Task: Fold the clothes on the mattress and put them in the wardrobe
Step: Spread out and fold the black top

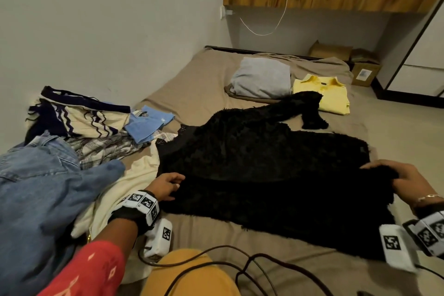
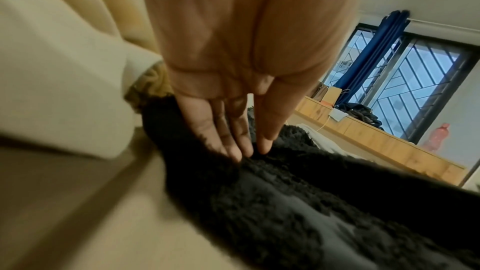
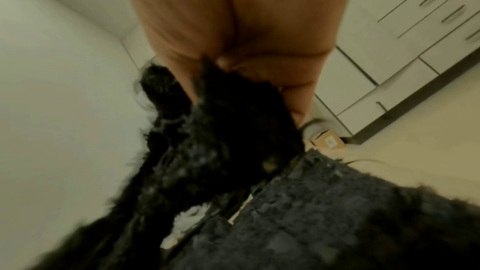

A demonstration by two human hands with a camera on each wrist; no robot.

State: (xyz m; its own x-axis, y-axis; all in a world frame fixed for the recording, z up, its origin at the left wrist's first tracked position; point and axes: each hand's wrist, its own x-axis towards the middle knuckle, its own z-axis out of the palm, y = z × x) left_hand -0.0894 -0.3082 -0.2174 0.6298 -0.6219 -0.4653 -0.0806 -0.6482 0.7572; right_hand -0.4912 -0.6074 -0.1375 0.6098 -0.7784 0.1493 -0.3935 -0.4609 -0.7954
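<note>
A fuzzy black sweater (image 1: pixel 259 166) lies spread across the tan mattress (image 1: pixel 206 79), one sleeve reaching toward the far right. My left hand (image 1: pixel 168 186) rests at the sweater's left edge, and the left wrist view shows its straight fingers (image 2: pixel 233 137) pressing on the black pile (image 2: pixel 285 202). At the sweater's right edge my right hand (image 1: pixel 394 175) grips a bunch of it; in the right wrist view the fingers (image 3: pixel 296 98) curl round the black fabric (image 3: pixel 221 130), lifted a little off the rest.
Unfolded clothes are heaped at the left: blue jeans (image 1: pixel 40 187), a plaid shirt (image 1: pixel 105 149), a cream and navy top (image 1: pixel 79 115), a light blue cloth (image 1: pixel 149 125). A folded grey garment (image 1: pixel 262 78) and a folded yellow shirt (image 1: pixel 324 94) lie further back. White wardrobe drawers (image 3: pixel 415 28) stand at the right.
</note>
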